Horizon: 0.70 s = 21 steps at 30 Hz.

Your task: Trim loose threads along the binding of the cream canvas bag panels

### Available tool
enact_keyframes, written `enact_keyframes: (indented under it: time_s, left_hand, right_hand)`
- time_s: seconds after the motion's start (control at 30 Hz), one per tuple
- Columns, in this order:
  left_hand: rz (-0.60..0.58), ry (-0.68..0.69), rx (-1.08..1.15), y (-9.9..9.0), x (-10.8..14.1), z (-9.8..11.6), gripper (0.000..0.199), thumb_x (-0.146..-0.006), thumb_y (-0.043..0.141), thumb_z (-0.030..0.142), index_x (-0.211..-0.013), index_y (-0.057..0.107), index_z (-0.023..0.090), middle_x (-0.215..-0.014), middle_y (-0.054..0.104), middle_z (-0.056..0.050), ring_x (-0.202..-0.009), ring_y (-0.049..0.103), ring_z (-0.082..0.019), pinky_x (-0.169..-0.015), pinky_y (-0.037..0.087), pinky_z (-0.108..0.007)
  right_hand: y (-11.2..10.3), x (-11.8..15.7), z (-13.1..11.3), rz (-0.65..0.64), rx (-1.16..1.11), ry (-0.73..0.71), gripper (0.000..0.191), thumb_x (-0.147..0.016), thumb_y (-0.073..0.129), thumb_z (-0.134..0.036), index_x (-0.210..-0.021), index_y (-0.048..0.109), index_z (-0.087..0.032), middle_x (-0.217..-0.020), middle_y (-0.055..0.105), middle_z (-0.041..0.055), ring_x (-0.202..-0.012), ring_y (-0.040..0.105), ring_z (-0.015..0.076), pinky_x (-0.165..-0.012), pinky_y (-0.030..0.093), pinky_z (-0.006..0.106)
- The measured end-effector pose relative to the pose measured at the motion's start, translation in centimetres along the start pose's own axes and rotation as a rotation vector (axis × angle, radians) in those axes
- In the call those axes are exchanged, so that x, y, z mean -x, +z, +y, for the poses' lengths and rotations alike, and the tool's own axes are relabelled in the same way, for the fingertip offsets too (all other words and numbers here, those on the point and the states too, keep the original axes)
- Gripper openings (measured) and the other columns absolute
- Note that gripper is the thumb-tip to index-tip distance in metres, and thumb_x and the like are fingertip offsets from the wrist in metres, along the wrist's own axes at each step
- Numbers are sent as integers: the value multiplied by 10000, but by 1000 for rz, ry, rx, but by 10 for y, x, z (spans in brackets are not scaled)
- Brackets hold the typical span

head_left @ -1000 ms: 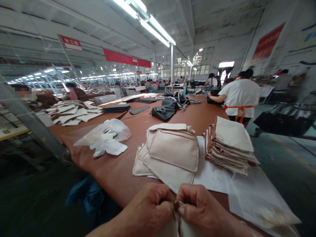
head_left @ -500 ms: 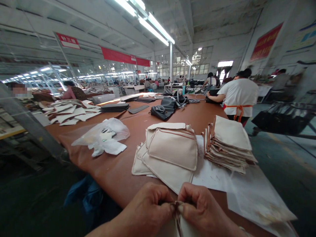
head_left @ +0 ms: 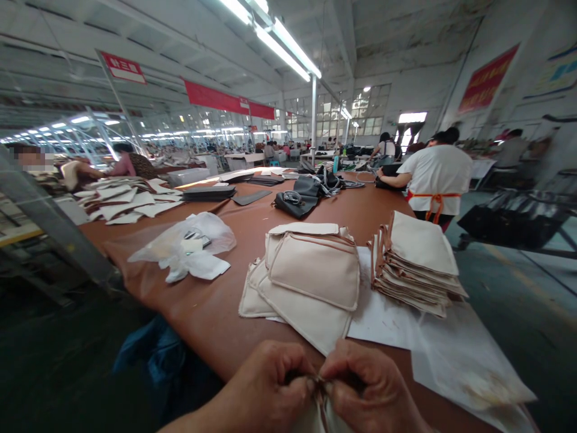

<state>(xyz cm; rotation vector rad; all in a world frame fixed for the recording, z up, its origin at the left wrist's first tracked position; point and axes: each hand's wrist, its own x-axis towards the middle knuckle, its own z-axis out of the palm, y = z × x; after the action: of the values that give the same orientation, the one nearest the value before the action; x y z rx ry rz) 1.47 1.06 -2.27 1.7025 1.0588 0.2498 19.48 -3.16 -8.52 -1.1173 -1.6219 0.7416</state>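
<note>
Left hand (head_left: 270, 385): pinched on the brown trim (head_left: 321, 388) of a cream fabric piece (head_left: 331, 418)
Right hand (head_left: 369, 388): pinched likewise; knuckles meeting the left's
Piece: between both hands at the near worktop (head_left: 216, 313) edge (mostly hidden); trim running downward
Cream pile (head_left: 311, 282): just beyond, equally near both

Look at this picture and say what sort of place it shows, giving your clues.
Most likely a sewing or bag-making factory: stacks of cream fabric pieces lie on a long brown table, rows of strip lights run overhead, and other workers stand at tables beyond.
</note>
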Motion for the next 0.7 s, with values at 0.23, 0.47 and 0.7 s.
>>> enact_keyframes:
  time_s: [0.23, 0.47, 0.7]
  left_hand:
    - [-233, 29, 417, -6, 4, -6, 452, -908, 514, 527, -725, 609, 125, -637, 457, 23, -566, 338, -98, -511, 258, -225]
    - [-313, -55, 377, -6, 2, -15, 525, -758, 690, 639, -703, 561, 134, -588, 389, 40, -513, 254, -79, -457, 151, -251]
    - [-318, 74, 274, -6, 7, -12, 457, -869, 607, 565, -715, 532, 141, -655, 377, 37, -583, 278, -87, -495, 198, -237]
  right_hand:
    - [-11, 5, 10, -115, 43, -344, 152, -795, 548, -103, -832, 676, -175, -693, 588, 29, -551, 543, 116, -501, 394, 200]
    - [-15, 14, 15, -144, 241, -488, 157, -943, 562, -236, -837, 675, -207, -647, 504, -11, -525, 457, 97, -467, 315, 213]
    - [-21, 10, -1, -194, -54, -243, 75, -851, 624, -207, -924, 622, -193, -690, 544, -12, -570, 463, 109, -511, 338, 214]
